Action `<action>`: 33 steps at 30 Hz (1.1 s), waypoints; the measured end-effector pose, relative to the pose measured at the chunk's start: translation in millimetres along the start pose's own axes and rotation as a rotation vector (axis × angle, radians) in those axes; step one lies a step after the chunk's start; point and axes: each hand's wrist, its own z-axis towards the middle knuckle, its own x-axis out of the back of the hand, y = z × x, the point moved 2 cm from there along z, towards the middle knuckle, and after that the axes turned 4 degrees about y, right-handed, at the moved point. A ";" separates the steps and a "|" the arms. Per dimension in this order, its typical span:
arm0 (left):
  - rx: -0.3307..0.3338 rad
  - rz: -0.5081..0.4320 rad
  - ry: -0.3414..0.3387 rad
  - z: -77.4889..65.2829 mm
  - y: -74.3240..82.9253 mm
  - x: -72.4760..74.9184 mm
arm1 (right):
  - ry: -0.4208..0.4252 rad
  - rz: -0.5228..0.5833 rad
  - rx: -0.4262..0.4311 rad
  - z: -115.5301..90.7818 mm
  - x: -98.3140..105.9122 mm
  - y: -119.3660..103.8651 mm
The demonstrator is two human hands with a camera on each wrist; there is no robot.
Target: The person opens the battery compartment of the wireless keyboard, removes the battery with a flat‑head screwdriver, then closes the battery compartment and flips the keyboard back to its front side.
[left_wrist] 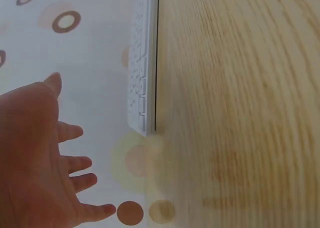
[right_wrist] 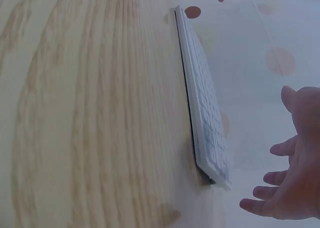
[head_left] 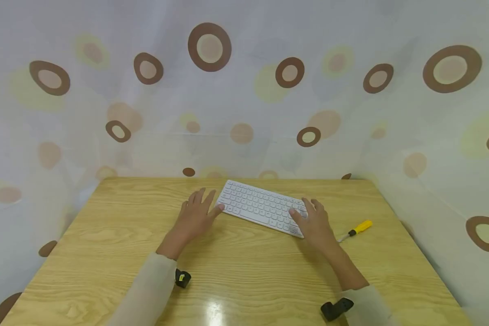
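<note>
White keyboard [head_left: 261, 204] flat on tabletop [head_left: 236, 276], slightly right of middle, toward back edge. Sits slanted: left end close to back edge, right end angled toward front edge. Left hand [head_left: 193, 222] beside the left end, right hand [head_left: 315, 226] at the right end. Both released, fingers spread, grasping nothing; wrist views show each apart from the keyboard. Screwdriver [head_left: 355, 231] with yellow handle lies near right edge, just beside the right wrist. Patterned cloth [head_left: 244, 90] hangs past back edge.

Handling, my judgement: work both short ends together, fingertips on the frame, thumbs off the keys, even pressure so it doesn't twist. Right wrist should stay high; screwdriver could get nudged and roll.
</note>
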 end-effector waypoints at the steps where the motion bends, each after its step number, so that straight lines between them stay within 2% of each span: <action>1: -0.001 -0.027 -0.004 3.9 -1.5 -1.3 | -0.010 0.033 -0.008 1.2 1.6 4.2; 6: -0.007 -0.128 -0.023 24.3 -8.1 -5.7 | -0.070 0.142 -0.072 4.7 5.2 24.7; 10: 0.027 -0.229 -0.038 38.5 -15.4 -8.1 | -0.104 0.224 -0.148 4.8 4.6 38.4; 14: 0.067 -0.352 -0.042 52.2 -24.6 -12.5 | -0.099 0.250 -0.193 4.6 3.3 46.8; 19: 0.100 -0.435 -0.038 65.1 -33.3 -20.0 | -0.076 0.235 -0.190 5.6 -0.1 52.5; 24: 0.107 -0.461 -0.038 70.6 -34.5 -25.5 | -0.046 0.196 -0.165 5.7 -2.8 51.6; 33: 0.081 -0.414 -0.027 75.9 -33.5 -32.2 | 0.010 0.159 -0.178 6.3 -7.6 52.1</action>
